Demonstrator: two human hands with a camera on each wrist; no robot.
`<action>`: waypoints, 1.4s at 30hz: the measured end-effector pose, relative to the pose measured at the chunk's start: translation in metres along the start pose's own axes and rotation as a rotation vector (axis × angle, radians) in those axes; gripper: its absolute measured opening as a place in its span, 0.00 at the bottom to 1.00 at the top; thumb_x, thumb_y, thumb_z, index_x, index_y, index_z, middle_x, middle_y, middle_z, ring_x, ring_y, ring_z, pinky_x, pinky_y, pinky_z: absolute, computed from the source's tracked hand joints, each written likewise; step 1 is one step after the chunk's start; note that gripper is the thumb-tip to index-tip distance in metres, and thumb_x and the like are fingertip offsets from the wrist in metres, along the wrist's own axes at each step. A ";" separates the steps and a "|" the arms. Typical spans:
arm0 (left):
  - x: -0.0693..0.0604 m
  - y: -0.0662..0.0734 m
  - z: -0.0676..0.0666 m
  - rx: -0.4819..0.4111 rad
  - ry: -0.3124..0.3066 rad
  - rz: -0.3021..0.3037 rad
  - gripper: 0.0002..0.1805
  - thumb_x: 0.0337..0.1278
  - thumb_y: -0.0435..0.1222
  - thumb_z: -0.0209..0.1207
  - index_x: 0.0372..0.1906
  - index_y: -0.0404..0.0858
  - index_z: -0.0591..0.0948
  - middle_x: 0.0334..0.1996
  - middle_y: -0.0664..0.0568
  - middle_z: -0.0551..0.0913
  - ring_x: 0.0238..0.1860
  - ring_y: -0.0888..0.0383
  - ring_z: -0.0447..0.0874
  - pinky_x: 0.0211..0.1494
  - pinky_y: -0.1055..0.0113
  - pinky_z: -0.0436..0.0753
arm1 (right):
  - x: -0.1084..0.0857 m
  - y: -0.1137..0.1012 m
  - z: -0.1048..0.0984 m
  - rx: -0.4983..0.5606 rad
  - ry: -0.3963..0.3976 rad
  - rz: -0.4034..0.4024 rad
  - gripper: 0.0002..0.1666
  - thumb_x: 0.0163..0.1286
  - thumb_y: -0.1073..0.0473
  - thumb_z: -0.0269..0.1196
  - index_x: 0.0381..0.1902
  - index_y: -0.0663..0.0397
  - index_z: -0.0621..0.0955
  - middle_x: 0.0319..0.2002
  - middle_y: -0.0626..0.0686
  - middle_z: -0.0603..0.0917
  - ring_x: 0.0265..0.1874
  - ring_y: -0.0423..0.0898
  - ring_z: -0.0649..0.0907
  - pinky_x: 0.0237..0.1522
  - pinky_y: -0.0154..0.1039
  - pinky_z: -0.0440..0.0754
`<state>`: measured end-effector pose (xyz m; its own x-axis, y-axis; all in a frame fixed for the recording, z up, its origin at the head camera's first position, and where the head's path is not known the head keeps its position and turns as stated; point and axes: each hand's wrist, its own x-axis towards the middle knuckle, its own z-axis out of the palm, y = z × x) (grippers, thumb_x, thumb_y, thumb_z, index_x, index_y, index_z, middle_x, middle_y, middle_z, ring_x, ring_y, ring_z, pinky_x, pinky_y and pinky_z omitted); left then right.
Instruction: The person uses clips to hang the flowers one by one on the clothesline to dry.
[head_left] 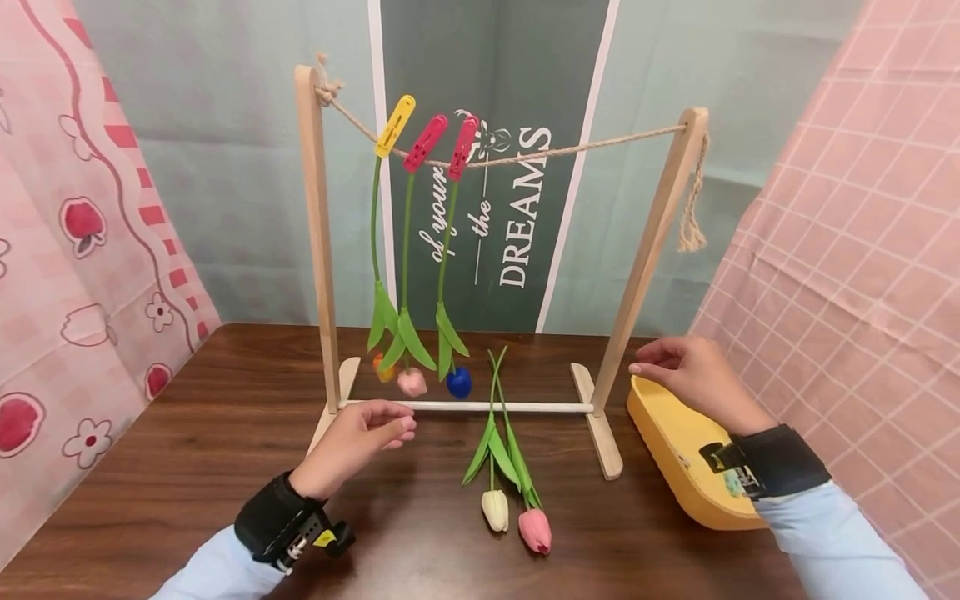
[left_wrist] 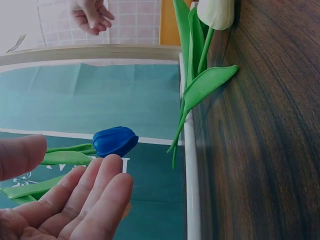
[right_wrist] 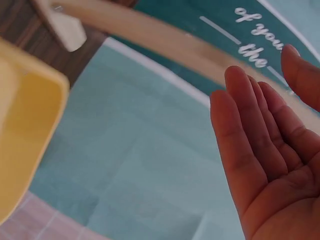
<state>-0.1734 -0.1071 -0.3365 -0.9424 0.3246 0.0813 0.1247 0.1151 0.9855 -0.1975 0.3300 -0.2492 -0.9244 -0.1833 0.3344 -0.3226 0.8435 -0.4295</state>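
My left hand (head_left: 354, 442) is held empty, fingers loosely extended, just below the hanging pink tulip (head_left: 412, 382); in the left wrist view the blue tulip (left_wrist: 115, 141) appears beyond its fingertips. Above the yellow basket (head_left: 723, 505) my right hand (head_left: 693, 379) hovers with nothing in it, fingers relaxed. Three tulips, orange (head_left: 385, 368), pink and blue, hang head down from the rope (head_left: 577, 149) by a yellow clothespin (head_left: 395, 126) and two red clothespins (head_left: 426, 143). A white tulip (head_left: 495, 510) and another pink tulip (head_left: 535, 531) lie on the table, stems crossed.
A wooden frame (head_left: 651, 258) with two posts carries the rope. Its white crossbar (head_left: 450, 406) runs low above the table (head_left: 405, 533), under the stems of the lying tulips. The basket stands right of the frame's foot (head_left: 606, 442), with small items inside.
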 end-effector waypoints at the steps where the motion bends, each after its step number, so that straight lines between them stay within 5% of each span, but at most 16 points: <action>1: 0.000 0.000 -0.001 -0.001 0.000 -0.003 0.16 0.67 0.30 0.57 0.50 0.19 0.76 0.40 0.39 0.85 0.45 0.45 0.84 0.48 0.61 0.83 | 0.000 0.004 -0.001 -0.011 -0.010 0.005 0.16 0.61 0.55 0.72 0.38 0.63 0.85 0.31 0.53 0.86 0.29 0.47 0.85 0.29 0.32 0.80; 23: -0.001 -0.003 -0.003 0.013 -0.005 -0.025 0.15 0.67 0.30 0.56 0.49 0.19 0.77 0.39 0.39 0.85 0.44 0.44 0.84 0.46 0.61 0.84 | -0.014 0.090 -0.002 -0.188 -0.343 0.036 0.17 0.53 0.55 0.75 0.33 0.63 0.84 0.27 0.47 0.83 0.27 0.44 0.80 0.30 0.41 0.79; 42: -0.010 -0.013 0.001 0.024 -0.047 -0.099 0.18 0.67 0.32 0.57 0.51 0.18 0.76 0.41 0.37 0.84 0.43 0.44 0.85 0.45 0.59 0.85 | -0.019 0.107 0.026 -0.165 -0.514 0.014 0.15 0.44 0.62 0.74 0.31 0.60 0.83 0.26 0.47 0.81 0.26 0.42 0.77 0.32 0.40 0.78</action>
<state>-0.1651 -0.1106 -0.3502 -0.9348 0.3544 -0.0238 0.0397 0.1709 0.9845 -0.2197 0.4108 -0.3233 -0.9221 -0.3603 -0.1413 -0.3119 0.9080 -0.2797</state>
